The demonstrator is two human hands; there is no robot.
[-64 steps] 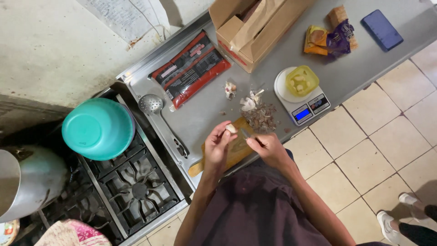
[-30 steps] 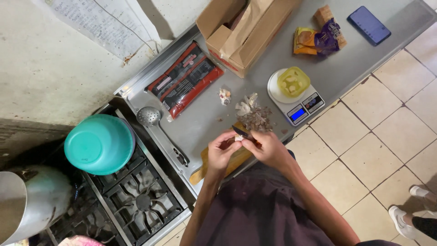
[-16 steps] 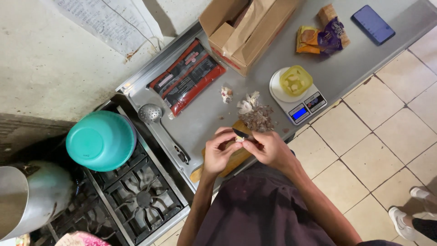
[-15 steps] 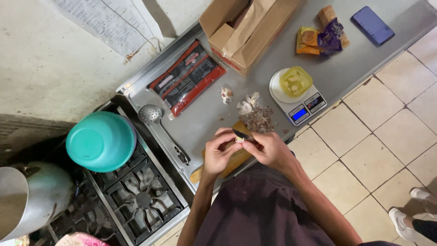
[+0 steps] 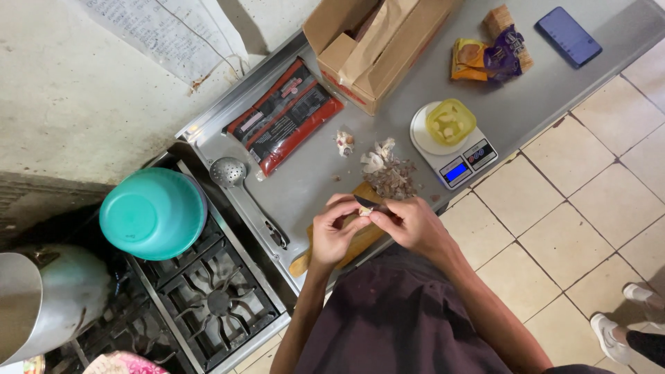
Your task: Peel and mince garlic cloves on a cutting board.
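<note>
My left hand [image 5: 334,230] pinches a small pale garlic clove [image 5: 364,210] above a wooden cutting board [image 5: 346,242] at the counter's near edge. My right hand [image 5: 409,223] grips a small dark-bladed knife [image 5: 365,202] whose blade rests against the clove. Just beyond my hands lies a heap of garlic skins [image 5: 391,176] with a few whitish pieces [image 5: 374,159]. Another garlic piece [image 5: 344,142] lies farther back on the steel counter [image 5: 526,104].
A kitchen scale [image 5: 457,161] carries a yellow tub [image 5: 450,121]. A cardboard box [image 5: 377,41], red-black packet [image 5: 285,114], snack bags [image 5: 488,55], phone [image 5: 568,36] and skimmer ladle [image 5: 246,201] sit on the counter. Left: gas stove [image 5: 208,298], teal bowl [image 5: 152,213], metal pot [image 5: 41,305]. Someone's shoe [image 5: 609,336] is at right.
My hands have come together over the board; the knife blade now sits against the clove. The view shifted slightly.
</note>
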